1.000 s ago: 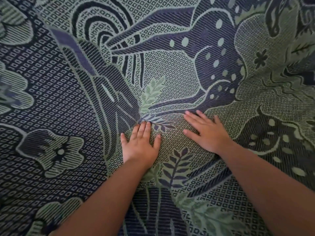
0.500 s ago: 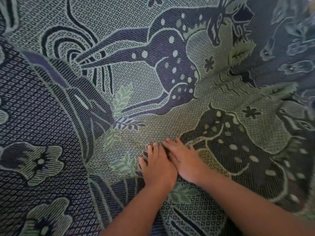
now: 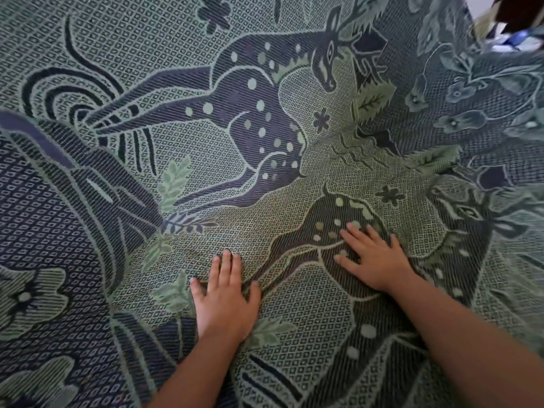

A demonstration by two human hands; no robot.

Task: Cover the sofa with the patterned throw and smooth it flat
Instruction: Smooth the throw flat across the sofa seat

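The patterned throw (image 3: pixel 188 136), green and dark blue with spotted deer, leaves and flowers, fills almost the whole head view and hides the sofa beneath it. My left hand (image 3: pixel 225 298) lies flat on the cloth at lower centre, fingers straight and together. My right hand (image 3: pixel 374 257) presses flat on a dark spotted deer figure to the right, fingers spread. The two hands are apart. A soft crease runs through the cloth between the deer at centre right.
At the top right corner the throw ends at an edge (image 3: pixel 471 22), with a pale surface and some blue-and-white items (image 3: pixel 518 39) beyond it. The cloth curves downward along the right side.
Both hands, side by side and touching half a second ago, have slid apart over the cloth, the right one going right. The view has shifted right along the throw.
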